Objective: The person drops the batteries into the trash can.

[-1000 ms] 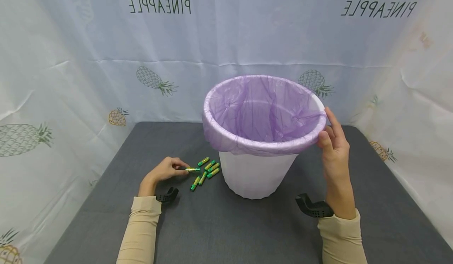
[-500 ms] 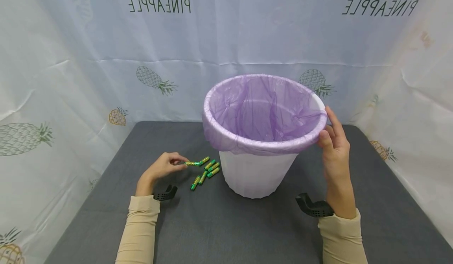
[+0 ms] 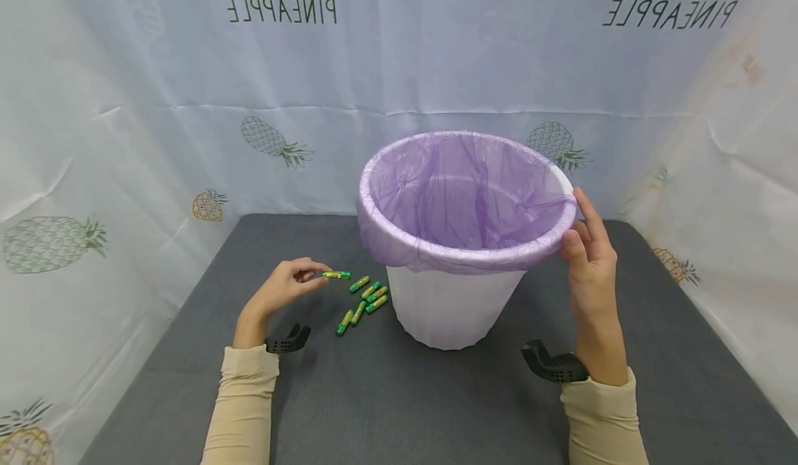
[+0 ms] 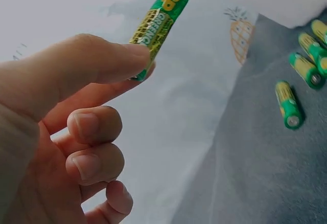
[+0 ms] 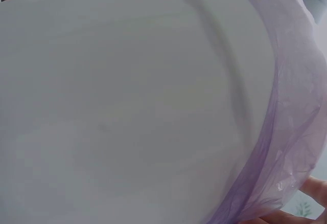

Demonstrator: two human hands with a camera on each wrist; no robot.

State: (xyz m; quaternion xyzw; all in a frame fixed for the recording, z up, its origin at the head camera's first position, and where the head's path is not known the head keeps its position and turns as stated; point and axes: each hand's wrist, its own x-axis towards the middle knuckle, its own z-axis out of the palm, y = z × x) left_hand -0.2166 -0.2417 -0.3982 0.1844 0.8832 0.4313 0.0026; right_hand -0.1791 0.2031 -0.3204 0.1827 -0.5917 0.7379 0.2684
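Pinched between the thumb and fingertips of my left hand (image 3: 283,288) is a green and yellow battery (image 3: 337,274); in the left wrist view its printed label (image 4: 158,27) points up and away from the hand. Just right of it, several matching batteries (image 3: 358,313) lie loose on the dark table. A white trash can (image 3: 449,312) with a purple bag (image 3: 458,205) folded over its rim stands beyond them. My right hand (image 3: 592,271) holds the can's right rim, thumb in front and a finger stretched along the edge. The right wrist view is mostly filled by the can's white wall (image 5: 127,101).
A dark grey cloth covers the table (image 3: 399,409). Behind and on both sides hang pale curtains (image 3: 349,70) printed with pineapples. Each wrist wears a black camera mount (image 3: 551,364).
My left hand has moved back and slightly left with the pinched battery, lifting it away from the loose ones. The right hand and the trash can stay in place.
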